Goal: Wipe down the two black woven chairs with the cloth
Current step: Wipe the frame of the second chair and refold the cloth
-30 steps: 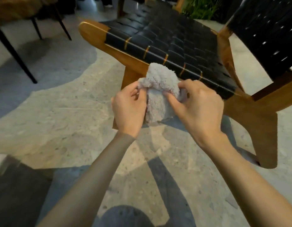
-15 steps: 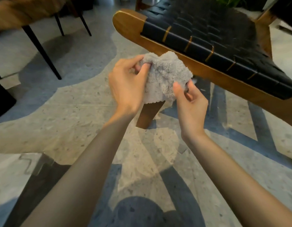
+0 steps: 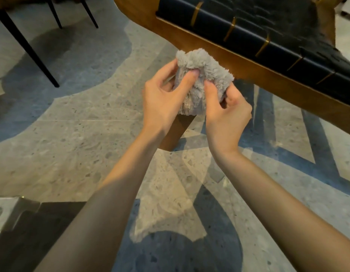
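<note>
The left hand [image 3: 162, 101] and the right hand [image 3: 225, 112] both pinch the grey cloth [image 3: 201, 65] with curled fingers [image 3: 186, 81], holding it in the air. I think it should be gathered into a firm pad before wiping. Just beyond the fingers runs the wooden rail [image 3: 268, 75], then the black woven chair [image 3: 248, 30], not touched. Far left of the fingers stand thin black legs [image 3: 28, 46].

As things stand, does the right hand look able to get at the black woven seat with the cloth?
Probably yes: the right hand and left hand both grip the cloth just short of the wooden rail, and nothing lies between them and the woven seat beyond it.
</note>
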A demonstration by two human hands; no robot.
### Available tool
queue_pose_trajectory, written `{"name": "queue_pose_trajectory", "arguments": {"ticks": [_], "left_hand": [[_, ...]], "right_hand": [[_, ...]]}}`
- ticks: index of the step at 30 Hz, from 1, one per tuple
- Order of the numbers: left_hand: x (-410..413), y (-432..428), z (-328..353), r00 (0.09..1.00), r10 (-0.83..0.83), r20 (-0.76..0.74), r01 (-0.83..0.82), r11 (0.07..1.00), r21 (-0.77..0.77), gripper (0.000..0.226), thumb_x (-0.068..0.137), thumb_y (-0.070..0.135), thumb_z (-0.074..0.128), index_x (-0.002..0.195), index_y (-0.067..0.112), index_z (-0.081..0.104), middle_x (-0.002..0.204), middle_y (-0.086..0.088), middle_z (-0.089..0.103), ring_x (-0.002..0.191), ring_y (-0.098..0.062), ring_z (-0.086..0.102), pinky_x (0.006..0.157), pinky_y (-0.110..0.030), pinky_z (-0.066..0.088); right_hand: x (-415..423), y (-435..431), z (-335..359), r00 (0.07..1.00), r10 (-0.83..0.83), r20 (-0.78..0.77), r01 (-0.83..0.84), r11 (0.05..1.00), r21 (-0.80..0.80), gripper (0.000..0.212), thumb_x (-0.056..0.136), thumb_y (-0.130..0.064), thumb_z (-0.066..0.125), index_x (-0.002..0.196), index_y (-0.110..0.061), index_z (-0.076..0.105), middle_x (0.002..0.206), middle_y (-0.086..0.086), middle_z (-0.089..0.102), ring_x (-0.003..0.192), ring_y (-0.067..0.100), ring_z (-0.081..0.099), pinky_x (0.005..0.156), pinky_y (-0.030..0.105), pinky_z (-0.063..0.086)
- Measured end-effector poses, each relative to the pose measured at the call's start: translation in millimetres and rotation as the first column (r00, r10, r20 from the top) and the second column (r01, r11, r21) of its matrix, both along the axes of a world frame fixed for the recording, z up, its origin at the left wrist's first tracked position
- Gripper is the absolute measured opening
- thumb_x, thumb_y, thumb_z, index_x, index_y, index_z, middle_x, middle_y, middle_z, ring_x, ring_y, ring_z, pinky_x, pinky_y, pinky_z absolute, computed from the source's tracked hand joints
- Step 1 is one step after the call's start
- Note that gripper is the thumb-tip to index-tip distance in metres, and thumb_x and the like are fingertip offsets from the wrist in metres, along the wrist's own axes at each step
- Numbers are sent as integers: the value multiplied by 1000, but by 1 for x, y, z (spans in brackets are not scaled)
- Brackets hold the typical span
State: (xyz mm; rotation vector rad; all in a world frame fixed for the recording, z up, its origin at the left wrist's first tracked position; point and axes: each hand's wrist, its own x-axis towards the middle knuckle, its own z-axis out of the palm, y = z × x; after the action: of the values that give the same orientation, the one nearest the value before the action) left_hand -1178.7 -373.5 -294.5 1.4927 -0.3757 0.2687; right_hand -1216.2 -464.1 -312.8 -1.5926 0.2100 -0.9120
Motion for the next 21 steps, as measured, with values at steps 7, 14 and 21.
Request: {"name": "queue_pose_trajectory", "arguments": {"ticks": [7, 14, 21], "left_hand": [[11, 12, -42, 999, -4, -39, 6, 998, 59, 39, 90, 7, 63, 128, 3, 56, 120, -2, 64, 112, -6, 61, 92, -19, 49], [18, 42, -128, 964, -45, -263, 98, 976, 193, 39, 94, 6, 56, 132, 13, 51, 117, 9, 65, 111, -2, 61, 92, -19, 49], [25, 57, -168, 933, -27, -359, 159, 925, 346, 50, 95, 6, 53, 143, 9, 40, 133, -7, 57, 124, -18, 53, 107, -44, 41]], "right_hand": [[6, 4, -44, 991, 43, -123, -46, 999, -18, 10, 91, -28, 65, 94, -37, 62, 81, -15, 68, 78, 7, 66, 72, 30, 58], [15, 15, -120, 884, 269, -381, -239, 963, 125, 8, 91, -16, 63, 86, -21, 67, 85, 1, 72, 83, 20, 68, 75, 37, 57], [31, 26, -159, 755, 396, -523, -300, 918, 261, 15, 92, -8, 60, 100, -22, 60, 82, -16, 62, 72, -4, 60, 65, 8, 49]]}}
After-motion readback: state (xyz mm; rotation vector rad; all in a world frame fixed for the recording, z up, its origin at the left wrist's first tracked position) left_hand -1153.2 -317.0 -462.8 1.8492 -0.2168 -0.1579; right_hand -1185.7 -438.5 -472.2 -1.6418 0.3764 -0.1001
